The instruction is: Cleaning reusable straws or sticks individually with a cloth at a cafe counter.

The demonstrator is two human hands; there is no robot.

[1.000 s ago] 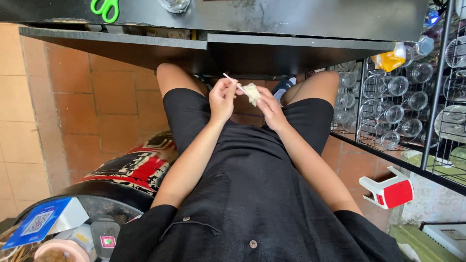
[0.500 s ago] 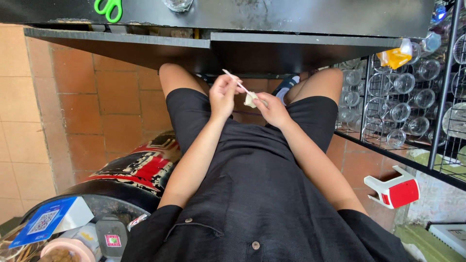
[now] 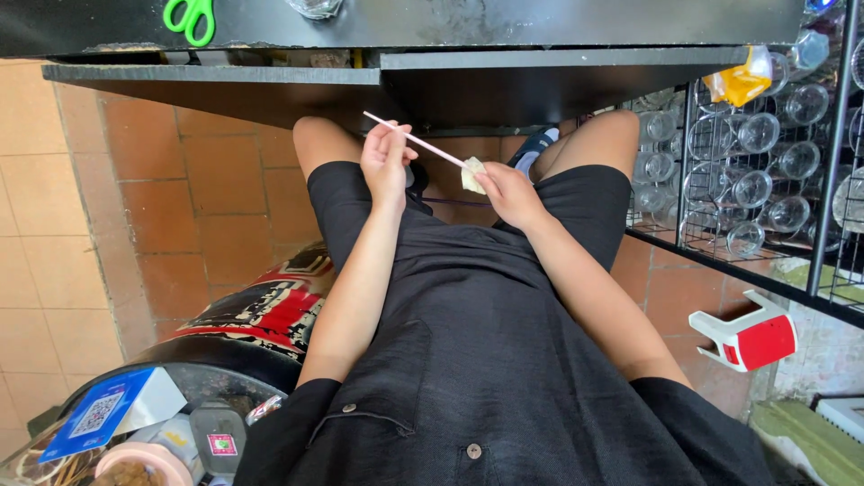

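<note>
I sit in black clothes with both arms stretched over my lap. My left hand point(image 3: 385, 162) pinches a thin pale skewer stick point(image 3: 416, 140) that slants down to the right. Its lower tip meets a small pale piece of food point(image 3: 472, 175), which my right hand point(image 3: 507, 192) holds between the fingers. The two hands are close together above my knees, just below the edge of a dark counter point(image 3: 378, 76).
Green-handled scissors point(image 3: 189, 18) lie on the counter top left. A black wire rack with several glass jars point(image 3: 756, 171) stands at right, with a yellow bag point(image 3: 740, 81) on it. A red and white stool point(image 3: 747, 337) lies on the tile floor. A round drum with a lid point(image 3: 180, 396) sits at lower left.
The skewer has been drawn out to the left, so more of it shows between my hands. The piece of food looks smaller in my right hand.
</note>
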